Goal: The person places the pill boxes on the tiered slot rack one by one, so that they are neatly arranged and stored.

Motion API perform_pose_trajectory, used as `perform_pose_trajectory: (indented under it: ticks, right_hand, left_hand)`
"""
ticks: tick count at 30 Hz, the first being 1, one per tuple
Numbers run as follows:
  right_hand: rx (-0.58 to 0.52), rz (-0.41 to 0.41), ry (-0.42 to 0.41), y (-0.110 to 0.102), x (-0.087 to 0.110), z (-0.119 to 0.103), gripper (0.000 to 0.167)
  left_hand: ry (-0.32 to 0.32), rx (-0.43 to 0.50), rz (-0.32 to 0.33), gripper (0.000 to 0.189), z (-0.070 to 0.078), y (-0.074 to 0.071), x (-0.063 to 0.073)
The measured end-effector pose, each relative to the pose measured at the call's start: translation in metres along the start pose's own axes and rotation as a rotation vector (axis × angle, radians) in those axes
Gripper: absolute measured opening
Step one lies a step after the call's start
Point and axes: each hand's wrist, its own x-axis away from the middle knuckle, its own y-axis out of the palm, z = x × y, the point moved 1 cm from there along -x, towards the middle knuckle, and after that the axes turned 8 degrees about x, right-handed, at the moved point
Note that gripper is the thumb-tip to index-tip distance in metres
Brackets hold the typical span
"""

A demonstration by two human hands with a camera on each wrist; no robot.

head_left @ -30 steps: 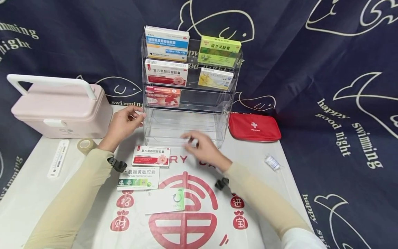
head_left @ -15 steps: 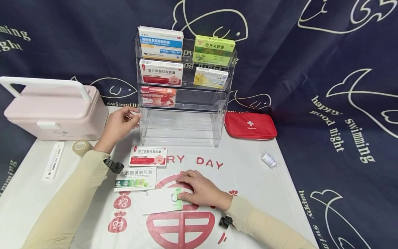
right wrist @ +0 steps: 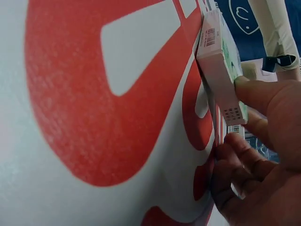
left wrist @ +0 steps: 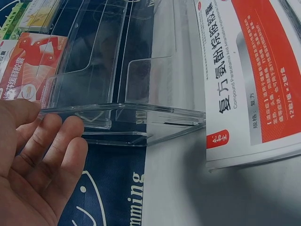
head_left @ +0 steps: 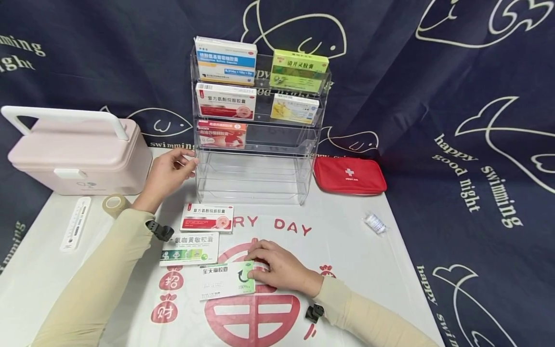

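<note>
My right hand (head_left: 282, 270) pinches the right end of a white and green medicine box (head_left: 223, 282) on the table. In the right wrist view the thumb (right wrist: 258, 94) lies on its face, and fingers are at its far edge. My left hand (head_left: 166, 174) is at the left side of a clear tiered display rack (head_left: 256, 180), its loosely bent fingers touching the side panel. A red and white medicine box (head_left: 207, 218) and a white box with a green strip (head_left: 189, 249) lie in front of the rack.
The rack's upper tiers hold several boxes, among them a blue and white one (head_left: 225, 62) and a green one (head_left: 299, 72). A pink case (head_left: 78, 159), tape roll (head_left: 116, 205) and thermometer-like strip (head_left: 75, 224) lie left. A red first-aid pouch (head_left: 350, 176) and small vial (head_left: 375, 223) lie right.
My right hand has moved down from the rack's front to the white and green box and taken hold of its right end. The left hand has stayed at the rack's side.
</note>
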Motion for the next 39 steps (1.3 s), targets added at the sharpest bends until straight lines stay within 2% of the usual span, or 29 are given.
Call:
perform_pose_trajectory:
  ticks: [5,10,14,24,33,36,39]
  right_hand:
    - [-0.128,0.031,-0.005,0.001,0.001,0.002,0.030]
    - [-0.215,0.120,0.001,-0.002,0.001,0.006,0.028]
    - [-0.235,0.171,0.006,-0.005,0.000,0.009,0.031]
    - [-0.290,0.176,-0.013,-0.005,-0.001,0.008,0.032]
    - [-0.246,0.192,-0.184,-0.003,0.001,0.004,0.029]
    - [-0.241,0.194,-0.186,-0.003,0.001,0.004,0.028]
    - [-0.281,0.207,-0.163,-0.005,0.001,0.004,0.028]
  left_hand:
    - [-0.008,0.002,-0.005,0.029,0.000,0.000,0.001]
    - [-0.008,0.009,-0.009,0.029,0.000,0.001,0.002]
    - [-0.004,0.013,-0.008,0.028,-0.001,0.001,0.002]
    - [0.000,0.003,-0.010,0.030,0.002,0.001,0.001]
    - [-0.005,-0.008,-0.006,0.031,0.002,0.000,0.001]
    - [-0.005,-0.011,-0.006,0.030,0.002,-0.001,0.001]
    - [-0.003,-0.007,-0.009,0.031,0.002,-0.001,0.001]
